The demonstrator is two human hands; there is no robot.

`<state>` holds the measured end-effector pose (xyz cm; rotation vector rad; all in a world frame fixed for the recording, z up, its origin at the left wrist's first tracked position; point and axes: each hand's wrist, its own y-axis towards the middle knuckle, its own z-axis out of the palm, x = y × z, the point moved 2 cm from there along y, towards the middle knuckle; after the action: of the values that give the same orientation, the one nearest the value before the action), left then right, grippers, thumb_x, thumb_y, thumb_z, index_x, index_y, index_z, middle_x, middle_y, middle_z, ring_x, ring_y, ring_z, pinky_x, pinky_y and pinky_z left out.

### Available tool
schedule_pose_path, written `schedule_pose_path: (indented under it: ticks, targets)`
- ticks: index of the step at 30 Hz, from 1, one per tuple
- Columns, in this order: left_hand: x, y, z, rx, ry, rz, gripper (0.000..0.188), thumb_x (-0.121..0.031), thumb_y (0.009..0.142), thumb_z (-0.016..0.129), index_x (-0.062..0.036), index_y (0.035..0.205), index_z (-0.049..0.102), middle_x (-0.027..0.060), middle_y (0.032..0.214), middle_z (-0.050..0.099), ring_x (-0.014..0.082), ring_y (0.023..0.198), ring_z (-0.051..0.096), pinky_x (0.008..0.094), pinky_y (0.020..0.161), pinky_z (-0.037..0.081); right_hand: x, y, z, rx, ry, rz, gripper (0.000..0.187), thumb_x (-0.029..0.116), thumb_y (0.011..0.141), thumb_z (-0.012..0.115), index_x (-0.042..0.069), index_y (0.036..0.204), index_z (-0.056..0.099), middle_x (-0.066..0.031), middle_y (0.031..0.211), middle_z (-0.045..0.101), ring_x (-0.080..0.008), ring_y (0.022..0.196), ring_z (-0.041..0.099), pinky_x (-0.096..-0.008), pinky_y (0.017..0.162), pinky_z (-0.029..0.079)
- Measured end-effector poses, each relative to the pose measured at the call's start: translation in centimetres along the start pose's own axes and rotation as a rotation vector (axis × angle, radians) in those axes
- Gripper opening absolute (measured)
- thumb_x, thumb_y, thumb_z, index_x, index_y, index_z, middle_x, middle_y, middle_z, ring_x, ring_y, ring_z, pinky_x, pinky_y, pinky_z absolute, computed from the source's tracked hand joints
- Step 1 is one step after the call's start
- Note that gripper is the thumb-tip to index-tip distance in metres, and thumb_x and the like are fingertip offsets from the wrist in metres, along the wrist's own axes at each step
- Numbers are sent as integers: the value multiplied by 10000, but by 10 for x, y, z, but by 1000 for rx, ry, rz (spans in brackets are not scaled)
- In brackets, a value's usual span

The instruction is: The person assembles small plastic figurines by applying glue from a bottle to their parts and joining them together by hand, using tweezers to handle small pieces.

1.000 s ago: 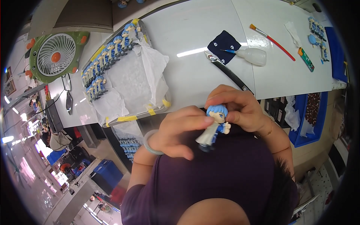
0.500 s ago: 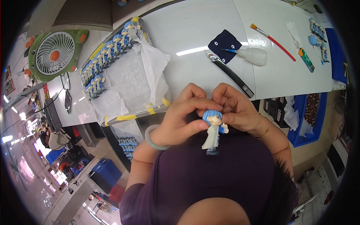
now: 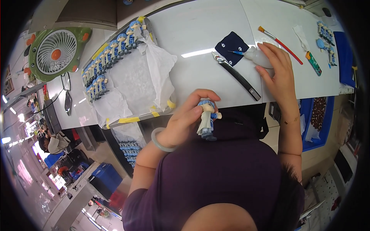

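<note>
A small figurine [image 3: 207,120] with blue hair, a pale cape and dark shoes is held upright in my left hand [image 3: 187,117], close to my chest. The thumb and fingers wrap its upper part. My right hand [image 3: 280,73] reaches over the table, thumb and fingers apart around a translucent squeeze bottle [image 3: 259,57]. The bottle lies on its side, its thin blue nozzle resting on a dark patterned cloth [image 3: 228,43]. Whether the fingertips touch it is unclear. A black-handled cutter knife [image 3: 239,78] lies in front of the cloth.
To the left, a paper-lined tray [image 3: 133,120] with yellow tape bears rows of similar figurines [image 3: 111,54]. A green fan [image 3: 58,54] stands beyond it. At right are a red-handled brush [image 3: 283,44], a green-orange tool [image 3: 314,63] and more figurines [image 3: 325,34]. Below sits a blue crate [image 3: 327,131].
My right hand has left the figurine and moved forward and right to the squeeze bottle. My left hand has kept the figurine, shifting slightly left and away from my body.
</note>
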<state>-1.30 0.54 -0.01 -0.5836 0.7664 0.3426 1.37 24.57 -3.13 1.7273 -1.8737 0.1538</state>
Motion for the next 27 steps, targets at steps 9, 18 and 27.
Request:
schedule_pose_path:
  ticks: [9, 18, 27]
  targets:
    - [0, -4, -1, -27, 36, -66, 321, -270, 763, 428, -37, 984, 415, 58, 869, 468, 75, 695, 419, 184, 591, 329, 9, -6, -2, 44, 185, 6, 380, 85, 754, 571, 48, 1125, 501, -115, 1068, 526, -255, 979, 492, -319, 853, 379]
    - [3, -1, -3, 35, 167, -93, 424, -412, 742, 456, -7, 867, 471, 63, 799, 493, 107, 701, 475, 198, 631, 370, 43, -20, -18, 382, 1223, 360, 339, 111, 783, 485, -19, 1093, 439, -94, 983, 514, -148, 937, 483, -262, 850, 364]
    - [6, -3, -10, 34, 165, 28, 385, -380, 765, 360, -17, 780, 488, 46, 769, 483, 110, 681, 447, 222, 632, 350, 61, -21, -18, 228, 684, -1, 340, -10, 643, 606, 29, 969, 516, -98, 927, 563, -221, 815, 544, -290, 717, 436]
